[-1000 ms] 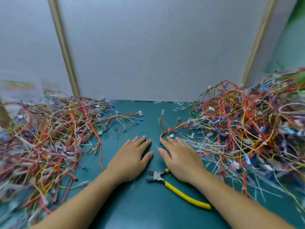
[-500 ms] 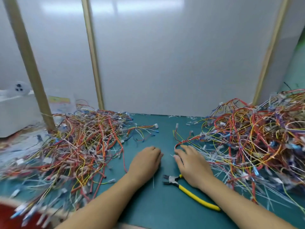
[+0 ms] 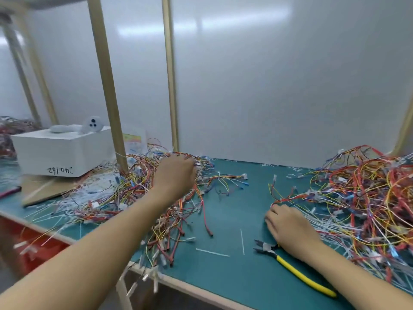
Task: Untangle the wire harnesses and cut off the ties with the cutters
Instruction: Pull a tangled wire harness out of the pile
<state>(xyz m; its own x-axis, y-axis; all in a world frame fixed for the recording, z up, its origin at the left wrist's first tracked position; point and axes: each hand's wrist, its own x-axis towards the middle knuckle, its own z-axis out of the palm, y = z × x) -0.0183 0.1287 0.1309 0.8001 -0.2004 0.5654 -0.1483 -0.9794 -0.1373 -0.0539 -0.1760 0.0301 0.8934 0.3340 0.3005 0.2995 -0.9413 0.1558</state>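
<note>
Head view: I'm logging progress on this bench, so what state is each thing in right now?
Left hand: fingers curled into the left wire pile, grip hidden.
Right hand: relaxed, resting on the mat over the cutters.
Cutters: lying flat, tips apart, partly under the right hand.
Left wire pile: tangled, spilling over the mat's front edge.
Right wire pile: tangled.
White box: closed.
</note>
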